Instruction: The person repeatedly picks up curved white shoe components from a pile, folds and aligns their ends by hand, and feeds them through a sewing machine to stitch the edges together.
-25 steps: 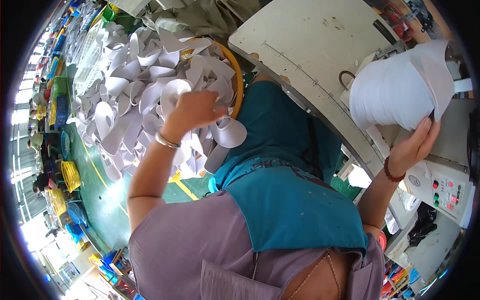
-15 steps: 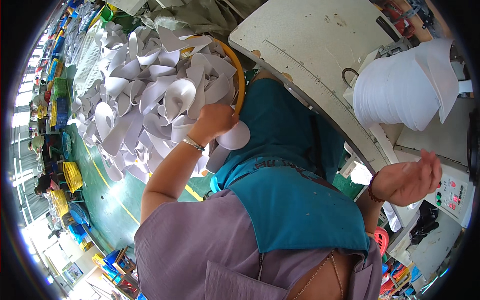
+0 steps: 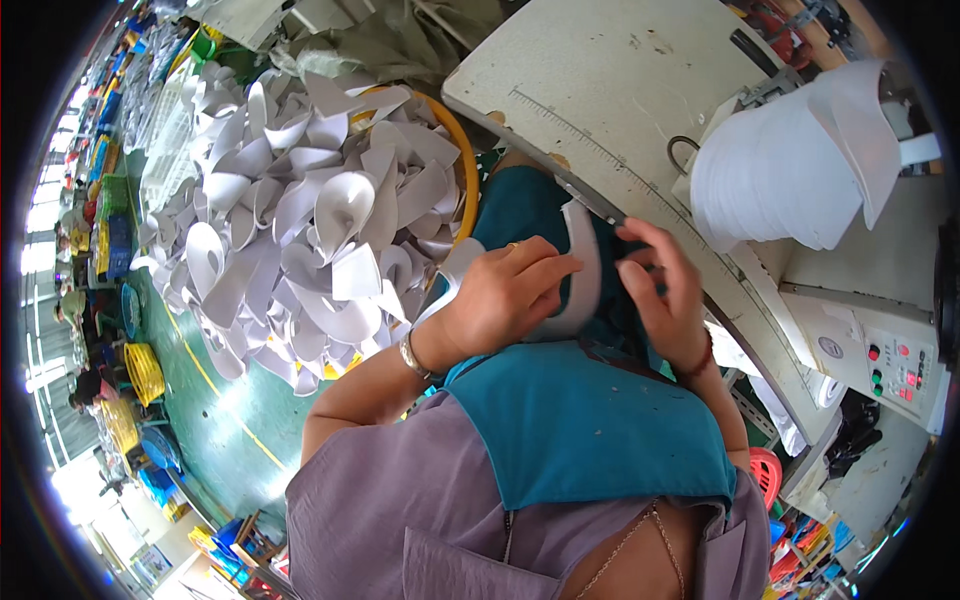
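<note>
Both hands meet in front of the person's chest, above a teal apron (image 3: 585, 430). The left hand (image 3: 505, 295) has its fingers curled around one curved white fabric piece (image 3: 580, 275), a crescent-shaped strip that arcs from the wrist side up over the knuckles and down between the two hands. The right hand (image 3: 665, 300) sits just beside it, fingers bent and narrow, fingertips touching the piece's right edge; whether they actually pinch it is hard to tell from this angle. One metal bangle circles the left wrist, one dark red band the right.

To the left, one round basket with an orange rim (image 3: 465, 165) is heaped with dozens of the same white curved pieces (image 3: 300, 220), too many and too overlapped to count. Ahead lies one pale sewing table (image 3: 620, 90) with a printed ruler along its near edge. On its right side stands one tall stack of white pieces (image 3: 790, 175), and below that one grey control box with three coloured buttons (image 3: 885, 360).
</note>
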The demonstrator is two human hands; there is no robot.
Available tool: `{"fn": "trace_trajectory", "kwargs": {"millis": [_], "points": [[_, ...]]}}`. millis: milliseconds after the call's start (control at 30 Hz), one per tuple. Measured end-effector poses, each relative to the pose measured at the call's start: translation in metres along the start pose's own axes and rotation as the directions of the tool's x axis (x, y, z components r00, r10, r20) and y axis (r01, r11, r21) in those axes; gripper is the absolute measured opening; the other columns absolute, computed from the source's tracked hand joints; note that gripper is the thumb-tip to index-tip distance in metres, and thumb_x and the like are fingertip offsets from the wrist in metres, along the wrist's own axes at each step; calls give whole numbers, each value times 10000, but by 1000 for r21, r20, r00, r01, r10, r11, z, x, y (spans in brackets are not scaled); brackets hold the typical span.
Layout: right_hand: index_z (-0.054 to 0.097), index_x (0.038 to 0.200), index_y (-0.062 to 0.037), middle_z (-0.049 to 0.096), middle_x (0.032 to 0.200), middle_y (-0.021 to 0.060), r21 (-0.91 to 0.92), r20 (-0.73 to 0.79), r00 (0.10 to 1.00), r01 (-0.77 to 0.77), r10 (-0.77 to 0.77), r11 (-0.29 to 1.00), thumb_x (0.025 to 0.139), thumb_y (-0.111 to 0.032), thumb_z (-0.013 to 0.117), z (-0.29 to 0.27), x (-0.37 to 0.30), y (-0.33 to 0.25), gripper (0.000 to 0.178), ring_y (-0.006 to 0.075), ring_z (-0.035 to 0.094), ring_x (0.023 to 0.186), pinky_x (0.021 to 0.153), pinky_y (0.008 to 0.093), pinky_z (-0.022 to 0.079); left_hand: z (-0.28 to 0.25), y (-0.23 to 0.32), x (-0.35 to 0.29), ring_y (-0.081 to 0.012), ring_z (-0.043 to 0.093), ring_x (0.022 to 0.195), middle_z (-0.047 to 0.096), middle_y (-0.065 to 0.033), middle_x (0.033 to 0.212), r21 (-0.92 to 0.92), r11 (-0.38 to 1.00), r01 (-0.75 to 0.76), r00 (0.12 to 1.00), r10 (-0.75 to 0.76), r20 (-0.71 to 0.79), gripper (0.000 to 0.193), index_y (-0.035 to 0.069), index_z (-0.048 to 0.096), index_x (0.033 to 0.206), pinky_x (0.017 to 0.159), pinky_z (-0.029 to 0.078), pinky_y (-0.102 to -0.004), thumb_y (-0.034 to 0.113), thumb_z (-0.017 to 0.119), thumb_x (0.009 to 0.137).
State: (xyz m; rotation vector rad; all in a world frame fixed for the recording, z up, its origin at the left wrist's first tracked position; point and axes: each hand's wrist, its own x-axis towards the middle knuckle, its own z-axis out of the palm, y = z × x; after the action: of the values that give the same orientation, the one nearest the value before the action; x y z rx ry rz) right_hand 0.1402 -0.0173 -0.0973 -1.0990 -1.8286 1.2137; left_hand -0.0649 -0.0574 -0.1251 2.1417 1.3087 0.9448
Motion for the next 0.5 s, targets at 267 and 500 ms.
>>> {"fn": "trace_trajectory", "kwargs": {"millis": [267,500], "points": [[521,1092,26,610,902,61,423,-33,998,-28,46,906,855,-78,572,-30,-5,-17,264,83,571,825,713,222,452,-24,42,84,-269,559,831,537,-149,1058,-325,861,-391,907,300,-297,703,2,482,1176,737,453,-311,163,658,514],[610,993,-3,641,810,70,151,-132,984,143,-123,978,812,-60,632,-80,-17,-75,191,81,586,696,617,217,460,-53,87,135,-216,466,1129,441,-118,1254,-766,592,250,821,290,492,761,18,370,1295,930,378,-335,241,666,631]]}}
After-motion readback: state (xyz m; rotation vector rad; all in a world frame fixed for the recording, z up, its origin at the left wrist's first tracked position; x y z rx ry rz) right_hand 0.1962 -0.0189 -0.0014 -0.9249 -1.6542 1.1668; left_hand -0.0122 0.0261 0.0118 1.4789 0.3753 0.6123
